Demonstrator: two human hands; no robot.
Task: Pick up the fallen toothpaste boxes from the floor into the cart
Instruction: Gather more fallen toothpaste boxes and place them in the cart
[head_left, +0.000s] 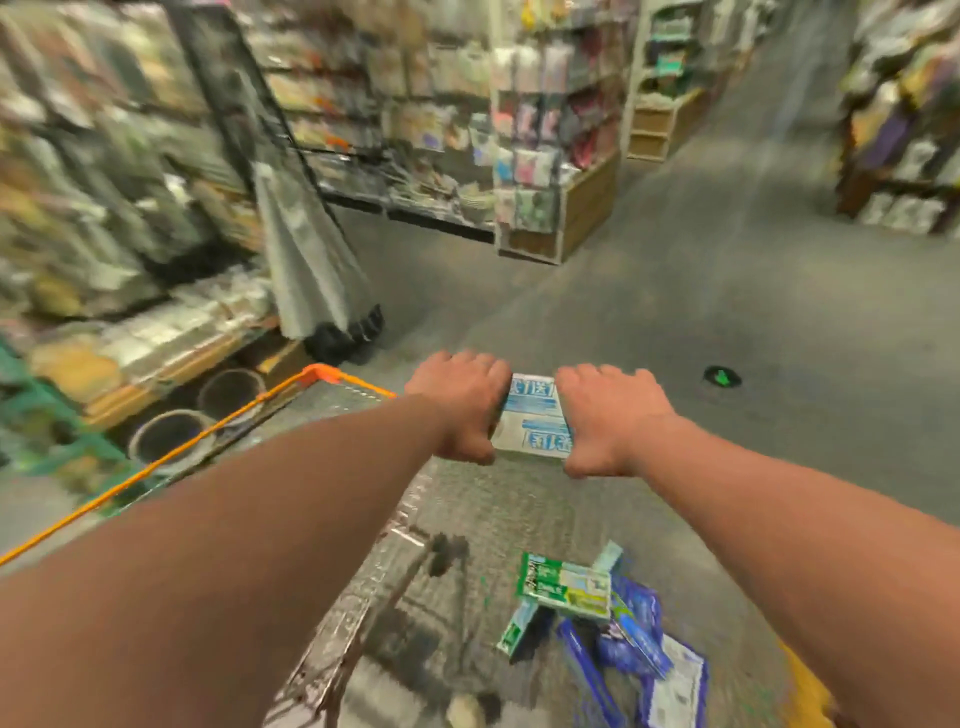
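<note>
Head view: a bundle of white-and-blue toothpaste boxes (532, 423) with large blue print is held flat in the air over the far end of the cart (171, 457), clear of the floor (701, 291). Two printed faces show side by side, so at least two boxes; blur hides any more. The left hand (460, 400) clamps one end and the right hand (610, 415) the other. Each grip is closed on the bundle, fingers curled over the far edge and thumb on the near edge.

Lower in the cart's wire basket lie one wide green-and-white pack (566, 587), one slim green box (517, 631) partly under it, and a heap of blue packs (636, 623) too smeared to count. The cart's rim is orange.

One green marker (722, 376) sits on the floor to the right. Two round bins (231, 392) stand left of the cart, below stocked shelves (540, 156).
</note>
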